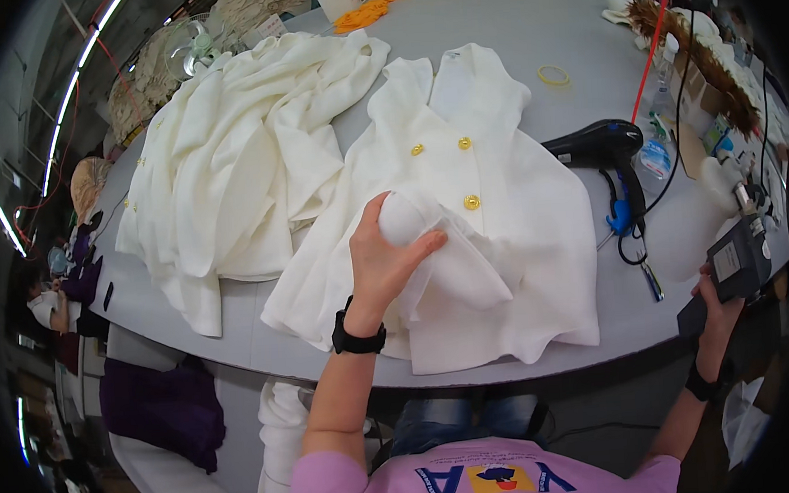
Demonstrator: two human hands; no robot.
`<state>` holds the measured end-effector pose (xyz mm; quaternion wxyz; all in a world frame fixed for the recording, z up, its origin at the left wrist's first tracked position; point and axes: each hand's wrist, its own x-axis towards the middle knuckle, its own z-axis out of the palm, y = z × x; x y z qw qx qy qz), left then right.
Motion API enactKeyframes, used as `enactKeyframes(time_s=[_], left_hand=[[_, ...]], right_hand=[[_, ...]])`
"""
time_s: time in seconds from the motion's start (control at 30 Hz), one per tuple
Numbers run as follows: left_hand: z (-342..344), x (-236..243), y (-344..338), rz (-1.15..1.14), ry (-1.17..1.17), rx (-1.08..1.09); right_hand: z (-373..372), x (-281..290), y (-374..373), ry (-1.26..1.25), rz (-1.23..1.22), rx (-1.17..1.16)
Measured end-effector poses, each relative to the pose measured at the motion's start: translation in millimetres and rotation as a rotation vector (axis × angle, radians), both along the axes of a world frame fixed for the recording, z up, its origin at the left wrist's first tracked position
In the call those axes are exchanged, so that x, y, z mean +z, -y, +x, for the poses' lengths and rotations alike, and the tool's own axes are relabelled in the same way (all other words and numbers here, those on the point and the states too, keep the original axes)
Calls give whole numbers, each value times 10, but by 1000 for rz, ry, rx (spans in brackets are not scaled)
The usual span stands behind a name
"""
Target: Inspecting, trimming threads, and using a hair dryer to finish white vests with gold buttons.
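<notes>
A white sleeveless garment (558, 264) with gold buttons lies spread on the grey table in front of me. My left hand (382, 265), a black watch on its wrist, is closed round a bunched, rounded fold of white cloth (410, 217) raised above the garment's lower front. The cloth's loose end hangs down from my fingers. At the table's right edge, my right hand (713, 317) grips a dark grey boxy tool (740, 260) with a pale label and a metal fitting on top. Its exact kind I cannot make out.
Left of the garment lies a heaped white jacket (226, 157). A black hair dryer (600, 143) rests to the right, near a spray bottle (656, 158) and hanging cords. Yellow tape (553, 75) and orange cloth (369, 12) lie farther back. Another person (50, 308) sits far left.
</notes>
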<state>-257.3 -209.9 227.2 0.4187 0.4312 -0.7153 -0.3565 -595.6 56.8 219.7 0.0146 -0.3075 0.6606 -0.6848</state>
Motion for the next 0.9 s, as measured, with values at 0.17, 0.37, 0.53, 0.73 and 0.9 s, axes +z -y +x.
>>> enactKeyframes(time_s=[0.17,0.37,0.53,0.73,0.9], left_hand=[[-132,112,-196,-97,-17,10],[-110,-35,-163,-175,8,75],[-32,-79,-82,-149,20,56],[-20,-146,-71,-190,-9,49],[0,-130,-85,-180,1,75]], right_hand=[[792,186,-142,155,290,299],[1320,-3,-189,-8,470,632],[1610,290,128,10,343,720],[1694,428,244,-108,400,666],[1678,383,263,-234,455,674]])
